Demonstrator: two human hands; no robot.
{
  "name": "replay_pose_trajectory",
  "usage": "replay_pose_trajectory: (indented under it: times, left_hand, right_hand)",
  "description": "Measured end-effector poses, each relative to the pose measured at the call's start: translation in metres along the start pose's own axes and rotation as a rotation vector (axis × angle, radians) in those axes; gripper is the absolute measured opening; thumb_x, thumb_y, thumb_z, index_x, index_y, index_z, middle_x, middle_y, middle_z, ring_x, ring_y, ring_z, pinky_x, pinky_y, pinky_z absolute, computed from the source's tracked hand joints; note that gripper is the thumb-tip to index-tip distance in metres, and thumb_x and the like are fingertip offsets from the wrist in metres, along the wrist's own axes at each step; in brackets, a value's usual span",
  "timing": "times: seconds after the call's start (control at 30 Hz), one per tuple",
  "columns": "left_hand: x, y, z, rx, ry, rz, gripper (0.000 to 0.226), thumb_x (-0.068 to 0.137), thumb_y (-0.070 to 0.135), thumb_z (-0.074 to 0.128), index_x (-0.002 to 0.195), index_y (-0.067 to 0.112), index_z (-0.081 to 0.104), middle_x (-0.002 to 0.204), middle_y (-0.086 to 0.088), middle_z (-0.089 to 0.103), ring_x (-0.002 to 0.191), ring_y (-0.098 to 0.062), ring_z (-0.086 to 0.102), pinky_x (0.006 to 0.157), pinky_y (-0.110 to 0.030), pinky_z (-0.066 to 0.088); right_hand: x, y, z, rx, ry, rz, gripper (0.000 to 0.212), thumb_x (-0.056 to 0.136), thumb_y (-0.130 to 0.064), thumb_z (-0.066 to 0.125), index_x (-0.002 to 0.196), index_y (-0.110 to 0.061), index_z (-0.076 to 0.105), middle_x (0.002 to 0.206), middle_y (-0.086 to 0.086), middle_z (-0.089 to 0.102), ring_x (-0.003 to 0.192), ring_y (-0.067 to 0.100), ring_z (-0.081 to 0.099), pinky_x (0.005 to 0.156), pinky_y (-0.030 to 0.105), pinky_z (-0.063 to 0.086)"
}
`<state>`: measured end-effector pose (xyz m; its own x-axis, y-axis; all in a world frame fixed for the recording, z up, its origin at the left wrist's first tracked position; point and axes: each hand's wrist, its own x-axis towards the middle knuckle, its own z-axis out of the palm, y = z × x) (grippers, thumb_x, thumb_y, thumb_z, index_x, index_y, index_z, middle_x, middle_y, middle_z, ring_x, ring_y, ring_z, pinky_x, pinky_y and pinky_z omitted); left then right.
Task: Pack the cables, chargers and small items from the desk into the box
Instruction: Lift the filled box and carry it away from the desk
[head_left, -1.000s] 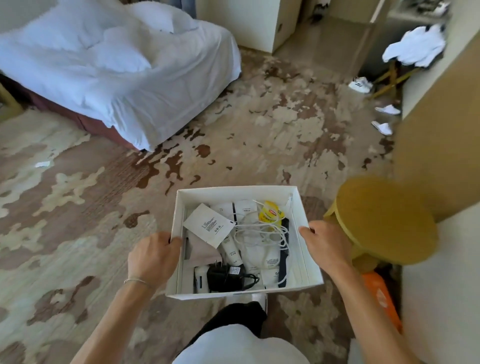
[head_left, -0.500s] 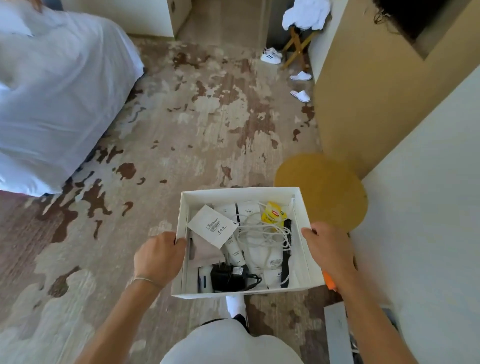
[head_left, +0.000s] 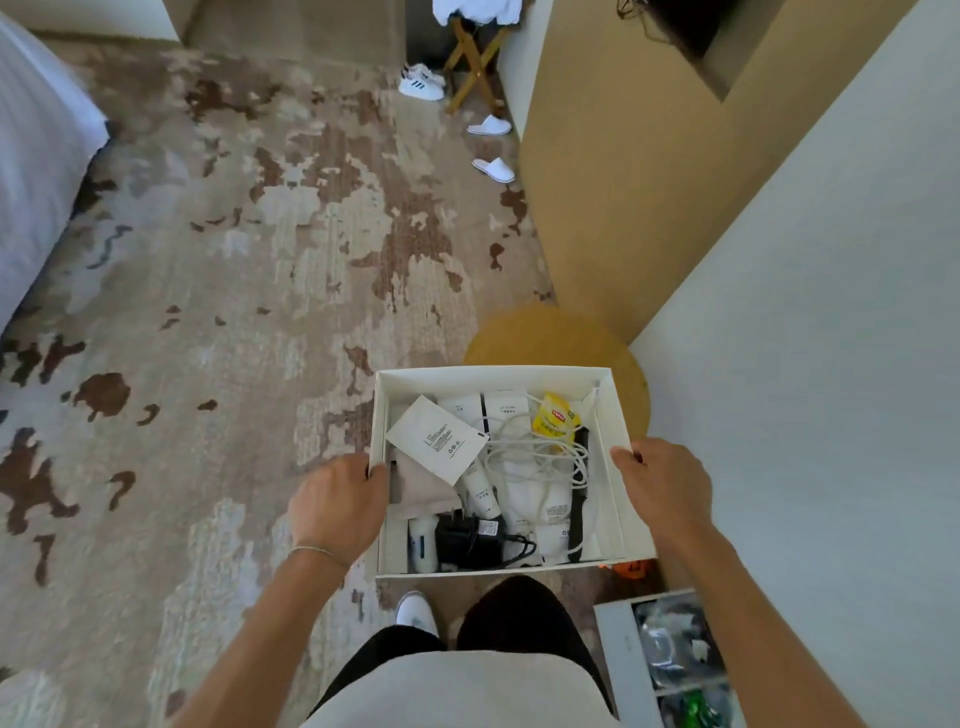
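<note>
Box: white open-topped cardboard box (head_left: 613, 467), held level in the air above the patterned carpet, in front of the person's legs.
Box contents: black plug-in charger (head_left: 470, 538) with its dark lead at the near wall; loose coil of white cable (head_left: 535, 449) in the middle; white square paper sachet with small print (head_left: 436, 438) lying tilted at the left; yellow tea-bag packet (head_left: 555, 418) in the far right corner; black comb (head_left: 577, 499) along the right wall; small white tubes (head_left: 480, 491) underneath.
Left hand: left hand (head_left: 337, 506) grips the box's left wall, thumb hooked over the rim, fingers curled under and outside; thin bracelet on the wrist.
Right hand: right hand (head_left: 662, 486) grips the right wall, thumb on the rim.
Just beyond: round mustard-yellow stool top (head_left: 545, 338), partly hidden by the box's far edge.
Floor: beige carpet with brown blotches (head_left: 260, 260).
Far side: two white slippers (head_left: 493, 169), white trainers with dark stripes (head_left: 422, 83), wooden folding stand (head_left: 475, 67).
Left edge: bed with white linen (head_left: 36, 130).
Lower right: grey tray of wrapped items (head_left: 615, 644), contents too blurred to tell.
</note>
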<state>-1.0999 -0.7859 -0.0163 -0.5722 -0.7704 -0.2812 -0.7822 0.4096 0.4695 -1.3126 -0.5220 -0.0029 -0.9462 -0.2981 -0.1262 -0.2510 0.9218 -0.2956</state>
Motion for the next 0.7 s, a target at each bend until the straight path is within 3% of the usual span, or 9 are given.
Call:
replay_pose_trajectory:
  times: [0.17, 0.33, 0.57, 0.7]
  left_hand:
    - [0.033, 0.044, 0.023, 0.035, -0.023, -0.003, 0.036, 0.096, 0.029, 0.048, 0.063, 0.014, 0.049, 0.064, -0.003, 0.053, 0.061, -0.024, 0.051, 0.054, -0.031, 0.034]
    - [0.068, 0.085, 0.052, 0.035, -0.05, -0.012, 0.041, 0.093, 0.028, 0.049, 0.054, 0.018, 0.044, 0.056, -0.002, 0.053, 0.051, -0.019, 0.05, 0.048, -0.026, 0.031]
    - [0.125, 0.143, 0.108, 0.148, -0.158, -0.05, 0.031, 0.091, 0.031, 0.048, 0.063, 0.018, 0.044, 0.063, -0.001, 0.054, 0.057, -0.018, 0.052, 0.049, -0.027, 0.032]
    - [0.157, 0.172, 0.147, 0.217, -0.198, -0.086, 0.032, 0.091, 0.031, 0.048, 0.063, 0.019, 0.043, 0.064, 0.001, 0.051, 0.057, -0.015, 0.049, 0.049, -0.027, 0.032]
  right_hand:
    - [0.044, 0.017, -0.005, 0.013, -0.01, 0.057, 0.044, 0.096, -0.033, 0.056, 0.058, -0.014, 0.048, 0.058, 0.006, 0.057, 0.06, 0.029, 0.058, 0.061, 0.038, 0.049]
    - [0.097, 0.046, 0.004, 0.007, -0.09, 0.067, 0.038, 0.097, -0.034, 0.054, 0.067, -0.012, 0.057, 0.065, 0.005, 0.062, 0.064, 0.025, 0.061, 0.064, 0.036, 0.051]
    - [0.183, 0.096, 0.023, 0.033, -0.143, 0.09, 0.044, 0.097, -0.032, 0.057, 0.058, -0.017, 0.045, 0.056, 0.001, 0.053, 0.052, 0.016, 0.05, 0.051, 0.028, 0.034]
    - [0.231, 0.125, 0.04, 0.034, -0.203, 0.083, 0.046, 0.098, -0.032, 0.057, 0.056, -0.021, 0.041, 0.056, 0.0, 0.051, 0.052, 0.015, 0.05, 0.05, 0.026, 0.033]
